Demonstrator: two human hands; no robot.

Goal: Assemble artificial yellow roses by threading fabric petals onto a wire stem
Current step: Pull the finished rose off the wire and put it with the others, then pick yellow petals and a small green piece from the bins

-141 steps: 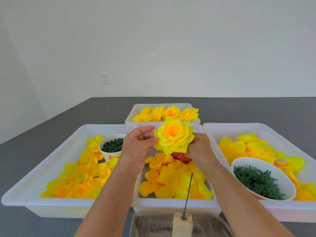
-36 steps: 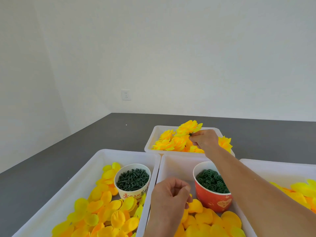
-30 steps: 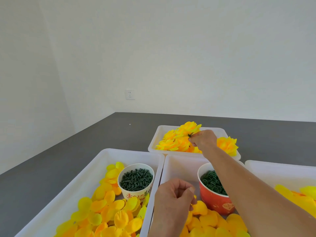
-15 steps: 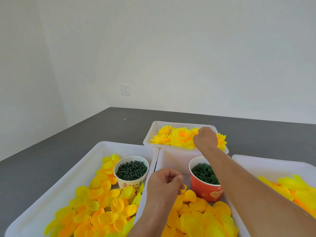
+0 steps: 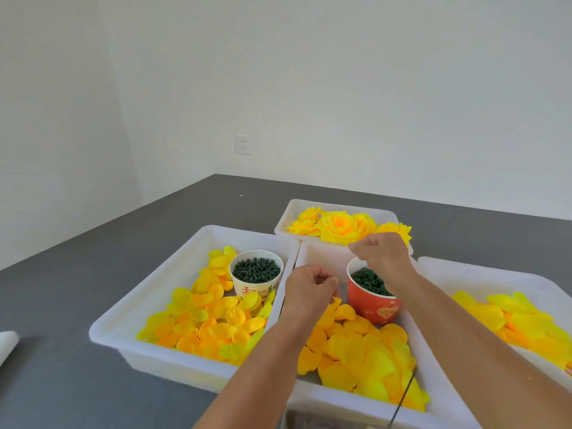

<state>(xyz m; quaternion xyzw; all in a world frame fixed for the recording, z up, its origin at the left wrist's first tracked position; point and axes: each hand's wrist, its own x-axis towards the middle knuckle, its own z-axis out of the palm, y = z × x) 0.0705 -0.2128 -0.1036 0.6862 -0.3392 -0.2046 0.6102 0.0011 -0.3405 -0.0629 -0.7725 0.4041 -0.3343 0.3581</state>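
Note:
Finished yellow roses point(image 5: 339, 226) lie in the small white tray point(image 5: 286, 213) at the back. My right hand point(image 5: 382, 257) hovers just in front of that tray, above a red cup point(image 5: 376, 309) of green rings, its fingers curled with nothing visible in them. My left hand point(image 5: 309, 289) is over the divide between the left and middle trays, fingers curled against the thumb, and I see nothing in it. Loose yellow petals point(image 5: 365, 351) fill the middle tray. A thin wire stem point(image 5: 405, 396) rises at the bottom edge.
The left tray point(image 5: 185, 250) holds petals and a white cup point(image 5: 257, 284) of dark green pieces. The right tray point(image 5: 495, 274) holds more petals point(image 5: 513, 317). All stand on a grey table. A white object point(image 5: 6, 343) pokes in at the left edge.
My right hand set the finished rose in the back tray, let go of it and drew back over the red cup. My left hand stayed curled near the middle tray.

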